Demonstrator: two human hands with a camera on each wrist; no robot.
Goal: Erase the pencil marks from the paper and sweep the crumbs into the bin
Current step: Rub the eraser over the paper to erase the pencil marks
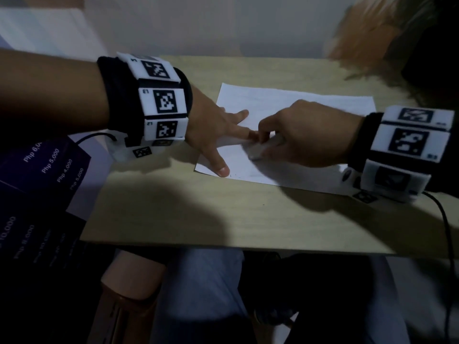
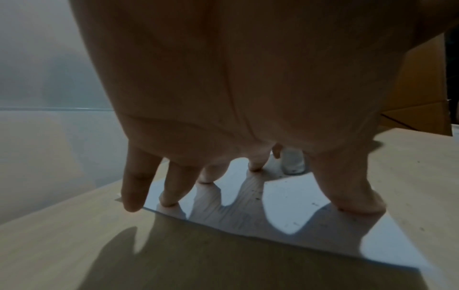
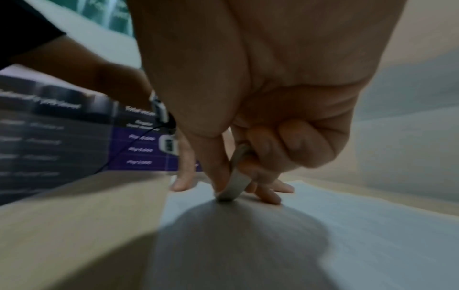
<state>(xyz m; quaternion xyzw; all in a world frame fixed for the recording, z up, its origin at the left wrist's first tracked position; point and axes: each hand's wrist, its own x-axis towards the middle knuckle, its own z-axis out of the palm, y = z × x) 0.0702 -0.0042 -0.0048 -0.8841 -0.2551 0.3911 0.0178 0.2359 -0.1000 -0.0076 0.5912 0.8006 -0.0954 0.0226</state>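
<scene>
Eraser (image 3: 233, 182) pinched in my right hand (image 1: 305, 135), its end on the paper (image 1: 310, 105) mid-bench (image 1: 248, 214); left hand (image 1: 211, 130) fingers (image 2: 174, 188) splayed flat pinning the sheet; erasing step underway I reckon; crumbs (image 2: 255, 193) need sweeping next, no bin visible.

Black wristbands (image 1: 116, 95) carry white blocks printed with black square markers (image 1: 166, 101), each trailing a black cable (image 1: 444, 219).

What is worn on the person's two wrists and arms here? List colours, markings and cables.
Each wrist carries a black cuff under a band of white blocks printed with black square tag patterns: left wrist band, right wrist band. A thin black cable trails from the right unit; another leaves the left. Both hands are bare.
</scene>
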